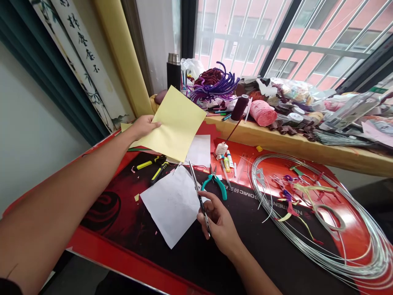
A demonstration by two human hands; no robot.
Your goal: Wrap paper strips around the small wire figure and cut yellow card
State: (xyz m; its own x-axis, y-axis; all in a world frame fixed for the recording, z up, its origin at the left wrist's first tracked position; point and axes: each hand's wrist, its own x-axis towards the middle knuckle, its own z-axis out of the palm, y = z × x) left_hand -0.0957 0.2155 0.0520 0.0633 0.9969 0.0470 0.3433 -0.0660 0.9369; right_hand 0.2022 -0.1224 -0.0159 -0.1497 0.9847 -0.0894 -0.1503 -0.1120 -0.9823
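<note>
The left hand (145, 126) grips a pale yellow rectangular paper sheet (177, 123) by its left part, thumb on the upper face, holding it tilted above the far left of the red glossy surface (101, 255). The right hand (218, 221) grasps slim metal scissors with dark handles (199, 198), their blades pointing up and away, apart from the yellow sheet; how far the blades are parted is hard to tell.

Beneath the scissors, a white square paper sheet (172, 209) lies at an angle on a black mat with red patterning (245, 254). Teal-handled pliers (222, 189) rest just beyond the right hand, near a small white plastic bottle (221, 149). Two yellow-and-black handled tools (159, 173) lie near the yellow sheet's lower edge. To the right spreads a large coil of silvery wire (373, 246), well apart from both hands.
</note>
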